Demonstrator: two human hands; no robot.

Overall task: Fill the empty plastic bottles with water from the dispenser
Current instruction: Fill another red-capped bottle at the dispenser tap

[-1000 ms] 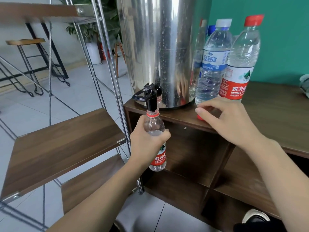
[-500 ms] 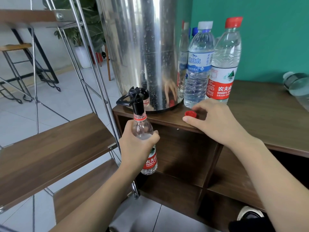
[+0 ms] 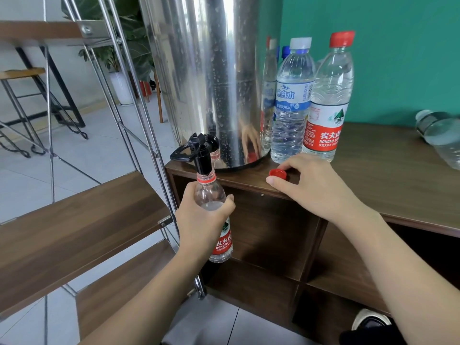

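Observation:
My left hand (image 3: 199, 225) grips a clear red-labelled bottle (image 3: 207, 192) upright, its open neck pushed up around the black tap (image 3: 201, 148) of the steel dispenser (image 3: 199, 83). Water stands in the bottle up to about my fingers. My right hand (image 3: 316, 190) rests on the wooden cabinet top (image 3: 385, 183), thumb and curled fingers pinching the red cap (image 3: 277, 173) that lies there.
Right of the dispenser stand capped bottles: one with a blue label (image 3: 291, 108), one with a red label (image 3: 326, 108), more behind them. Another clear bottle (image 3: 440, 138) lies at the far right. A wood-and-metal step rack (image 3: 74, 220) stands close on the left. A shoe (image 3: 371, 319) is below.
My view has shifted right and down. The right hand has drawn back a little, so the red cap now shows in front of its fingers. The left hand keeps the bottle at the tap.

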